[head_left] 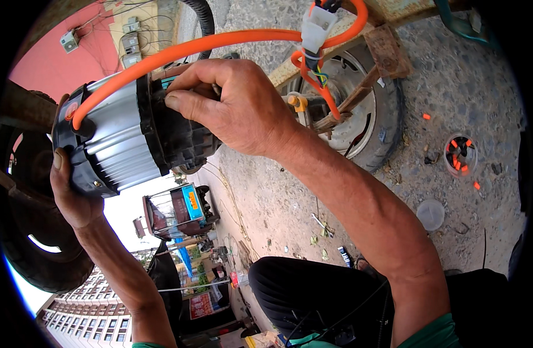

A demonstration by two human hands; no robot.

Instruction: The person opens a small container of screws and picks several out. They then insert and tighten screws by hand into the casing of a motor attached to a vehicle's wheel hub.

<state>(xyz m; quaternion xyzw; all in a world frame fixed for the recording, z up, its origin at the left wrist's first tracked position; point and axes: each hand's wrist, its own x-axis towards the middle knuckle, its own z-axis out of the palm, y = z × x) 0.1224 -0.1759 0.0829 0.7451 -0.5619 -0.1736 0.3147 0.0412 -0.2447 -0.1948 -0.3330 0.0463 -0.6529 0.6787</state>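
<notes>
Steadying the silver, finned, cylindrical metal motor point(120, 142) at upper left, the left hand point(78, 194) clasps its black end cap point(89, 171), thumb on the near face, other fingers hidden behind. The right hand point(234, 104) has thumb and forefinger drawn together at the ribbed black housing point(176, 136) on the motor's opposite end; what they pinch, if anything, I cannot tell. A firm left hold should suit light fingertip work, keeping the body from rolling. Mind the thick orange cable point(220, 38) arching just above the right knuckles; freer room seems to lie below, over the pale dirt ground point(278, 214)
</notes>
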